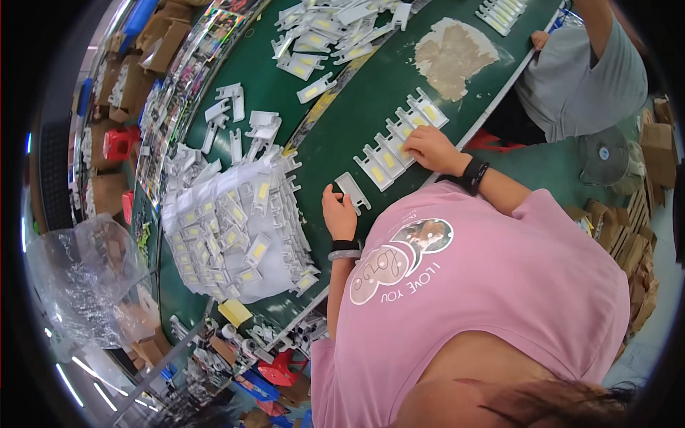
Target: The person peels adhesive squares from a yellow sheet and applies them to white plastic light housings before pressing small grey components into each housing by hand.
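Note:
A row of white plastic lamp housings with yellow light strips lies side by side on the green table before me. My right hand is over the row's middle, fingers curled and fingertips pressed together at one yellow strip; anything they pinch is too small to make out. A single white housing, showing no yellow strip, lies apart at the row's near left end. Beside it is my left hand, thumb and forefinger apart, with nothing visible between them. Whether its thumb touches the housing I cannot tell.
To the left rises a stacked pile of similar housings with white sheets. More lie heaped at the far side. A beige dried patch marks the table. Another person in a grey shirt is at the right edge, near another row.

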A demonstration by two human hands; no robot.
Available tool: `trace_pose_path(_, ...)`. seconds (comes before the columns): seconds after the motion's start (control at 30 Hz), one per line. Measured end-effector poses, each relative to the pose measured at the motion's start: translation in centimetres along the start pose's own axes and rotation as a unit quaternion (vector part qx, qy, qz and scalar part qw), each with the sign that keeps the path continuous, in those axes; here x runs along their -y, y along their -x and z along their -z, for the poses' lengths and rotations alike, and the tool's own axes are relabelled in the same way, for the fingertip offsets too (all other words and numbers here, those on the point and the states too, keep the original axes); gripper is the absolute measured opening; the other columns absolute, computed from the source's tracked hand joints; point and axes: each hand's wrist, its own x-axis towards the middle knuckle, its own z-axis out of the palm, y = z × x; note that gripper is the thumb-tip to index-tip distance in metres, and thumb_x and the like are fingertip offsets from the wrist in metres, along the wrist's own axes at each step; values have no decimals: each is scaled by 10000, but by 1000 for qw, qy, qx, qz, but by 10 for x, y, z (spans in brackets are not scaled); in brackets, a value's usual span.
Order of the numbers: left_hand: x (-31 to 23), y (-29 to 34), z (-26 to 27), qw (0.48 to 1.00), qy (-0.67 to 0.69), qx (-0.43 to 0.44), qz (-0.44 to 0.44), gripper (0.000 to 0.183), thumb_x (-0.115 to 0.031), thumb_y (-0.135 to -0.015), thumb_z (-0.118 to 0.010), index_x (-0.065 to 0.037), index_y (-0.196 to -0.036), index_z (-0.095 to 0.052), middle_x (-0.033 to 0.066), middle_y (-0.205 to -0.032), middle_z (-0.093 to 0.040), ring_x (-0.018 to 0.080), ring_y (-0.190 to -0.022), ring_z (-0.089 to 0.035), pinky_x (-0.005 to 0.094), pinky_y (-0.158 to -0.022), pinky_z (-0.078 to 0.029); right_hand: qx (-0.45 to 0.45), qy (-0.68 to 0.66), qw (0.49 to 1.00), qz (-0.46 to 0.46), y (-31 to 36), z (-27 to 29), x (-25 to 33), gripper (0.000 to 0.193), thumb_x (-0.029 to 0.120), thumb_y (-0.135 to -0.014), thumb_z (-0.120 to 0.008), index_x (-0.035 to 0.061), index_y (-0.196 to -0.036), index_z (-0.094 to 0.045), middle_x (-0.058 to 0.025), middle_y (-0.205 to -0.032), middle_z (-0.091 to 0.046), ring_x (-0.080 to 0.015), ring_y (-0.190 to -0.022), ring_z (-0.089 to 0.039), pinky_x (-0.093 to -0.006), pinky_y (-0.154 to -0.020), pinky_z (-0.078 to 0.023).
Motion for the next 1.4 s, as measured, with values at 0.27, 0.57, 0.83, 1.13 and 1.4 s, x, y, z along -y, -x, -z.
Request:
trace_pose_path(0.27,-32,7,1,996,-91,-6,-16,519,-212,-815,-666,-8,-1243,-455,132,-1012,-561,315,-875,-594,424,-730,-498,3,2,1000,-16,9,-1,-9,74,68,-777,-628,111,-834,-648,-33,-831,-596,-251,-858,-552,-367,-758,-426)
trace_pose_path(0.57,-47,2,-2,955,-294,-31,-19,489,-263,-698,-721,-56,-1080,-497,157,-1013,-566,352,-923,-614,461,-715,-531,23,-6,1000,16,0,-10,3,76,75,-774,-619,102,-842,-641,-49,-837,-593,-263,-862,-552,-377,-780,-415)
trace_pose_path(0.83,-52,2,111,968,-172,-182,-28,497,-229,-697,-705,-30,-1117,-528,149,-988,-608,332,-919,-602,436,-781,-483,29,-12,999,25,-3,-10,5,90,43,-753,-618,77,-836,-619,-81,-832,-593,-295,-842,-550,-398,-763,-419)
trace_pose_path(1.13,-48,-78,197,973,178,-36,139,472,-261,-777,-712,-14,-1143,-544,83,-975,-635,175,-817,-631,330,-606,-517,30,-14,998,50,-5,-14,11,93,19,-740,-614,64,-822,-616,-96,-810,-594,-311,-820,-547,-412,-734,-432)
trace_pose_path(1.4,-7,-167,208,902,359,-187,149,461,-344,-815,-719,-23,-1063,-500,93,-921,-542,264,-830,-600,411,-587,-533,55,-23,997,52,-4,-9,26,103,10,-758,-616,59,-847,-601,-93,-829,-588,-308,-844,-538,-391,-749,-421)
